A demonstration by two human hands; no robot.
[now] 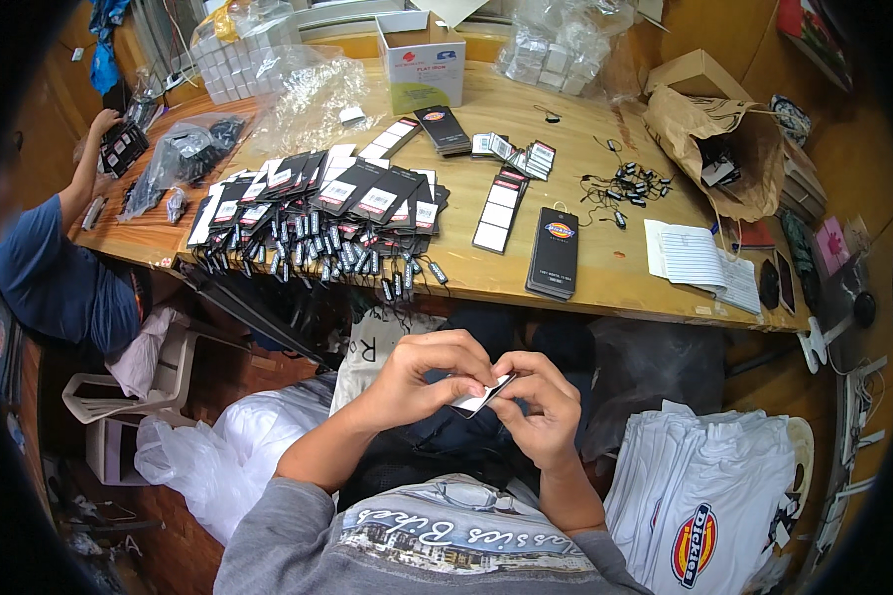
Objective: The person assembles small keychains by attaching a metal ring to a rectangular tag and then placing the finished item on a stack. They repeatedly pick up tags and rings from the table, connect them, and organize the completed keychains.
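Observation:
My left hand [429, 375] and my right hand [541, 405] meet above my lap, both closed in a pinch. Between their fingertips they hold a small hang tag [478, 401], white on one face and dark along its edge. Fingers cover much of it. Ahead on the table lies a stack of black hang tags [555, 253] with a string loop at its top. To its left is a strip of white labels [495, 220] on black cards. Farther left, many black tags with white stickers [377, 198] spread in a heap, their strings and small black seals [318, 243] hanging over the front edge.
A loose cluster of black string seals [625, 183] lies right of centre, near an open notebook [687, 256] and a brown paper bag [714, 149]. A white box [422, 64] stands at the back. Folded white shirts [704, 496] are piled at my right. Another person [60, 258] sits at the far left.

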